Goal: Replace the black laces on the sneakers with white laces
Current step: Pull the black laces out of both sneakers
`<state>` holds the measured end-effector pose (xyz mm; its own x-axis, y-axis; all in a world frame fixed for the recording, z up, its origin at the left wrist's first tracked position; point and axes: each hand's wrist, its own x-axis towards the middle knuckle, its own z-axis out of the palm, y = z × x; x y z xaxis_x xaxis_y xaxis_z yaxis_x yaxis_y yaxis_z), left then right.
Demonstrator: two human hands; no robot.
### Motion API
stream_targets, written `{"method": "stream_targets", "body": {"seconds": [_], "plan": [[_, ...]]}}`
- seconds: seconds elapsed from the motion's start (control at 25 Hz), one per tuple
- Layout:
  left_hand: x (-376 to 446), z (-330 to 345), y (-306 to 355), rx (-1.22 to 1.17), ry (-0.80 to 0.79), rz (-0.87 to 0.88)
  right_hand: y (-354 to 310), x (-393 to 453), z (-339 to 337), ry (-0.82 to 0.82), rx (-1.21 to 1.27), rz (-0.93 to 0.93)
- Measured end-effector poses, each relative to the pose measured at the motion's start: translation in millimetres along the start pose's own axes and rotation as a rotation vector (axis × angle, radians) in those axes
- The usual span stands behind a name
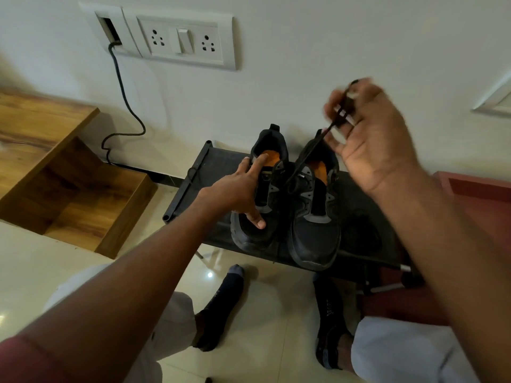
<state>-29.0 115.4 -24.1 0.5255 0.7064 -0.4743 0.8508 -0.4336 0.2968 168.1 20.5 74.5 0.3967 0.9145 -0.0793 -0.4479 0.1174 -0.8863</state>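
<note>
Right hand (pixel 367 139) pinches black lace (pixel 309 153) above orange-lined right sneaker (pixel 315 217); left hand (pixel 237 194), fingers spread, steadies left sneaker (pixel 257 230).

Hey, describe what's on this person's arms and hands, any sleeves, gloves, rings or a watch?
Both hands are bare: the left hand and the right hand show no gloves, and no watch shows at either wrist. The right hand is blurred, so rings cannot be ruled out there. Both forearms are uncovered. A dark red short sleeve shows on the left upper arm.

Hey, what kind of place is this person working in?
Most likely a room in a home: a wall socket panel, glossy floor tiles and a wooden shelf unit surround the low black rack holding the sneakers.
</note>
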Motion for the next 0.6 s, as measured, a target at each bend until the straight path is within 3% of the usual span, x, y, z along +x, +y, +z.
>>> {"method": "stream_targets", "body": {"seconds": [0.08, 0.2, 0.32, 0.4, 0.48, 0.6], "plan": [[0.1, 0.0, 2.2, 0.018, -0.002, -0.003, 26.5, -5.8, -0.8, 0.008, -0.542, -0.070], [0.8, -1.4, 1.9, 0.045, -0.009, -0.005, 73.7, -4.7, -0.3, -0.206, -1.392, -0.067], [2.5, -0.5, -0.8, 0.051, -0.008, 0.003, 100.2, -9.5, 3.6, -0.327, -1.807, -0.006], [3.4, -0.3, -3.6, 0.050, -0.003, 0.005, 107.1, -6.7, -0.4, -0.316, -1.823, 0.005], [3.3, 0.7, -5.6, 0.043, 0.001, 0.002, 103.6, -1.4, -3.8, -0.297, -1.671, 0.044], [3.9, 2.5, -7.2, 0.034, 0.010, 0.005, 71.9, 6.0, 0.8, -0.071, -1.045, 0.074]]}}
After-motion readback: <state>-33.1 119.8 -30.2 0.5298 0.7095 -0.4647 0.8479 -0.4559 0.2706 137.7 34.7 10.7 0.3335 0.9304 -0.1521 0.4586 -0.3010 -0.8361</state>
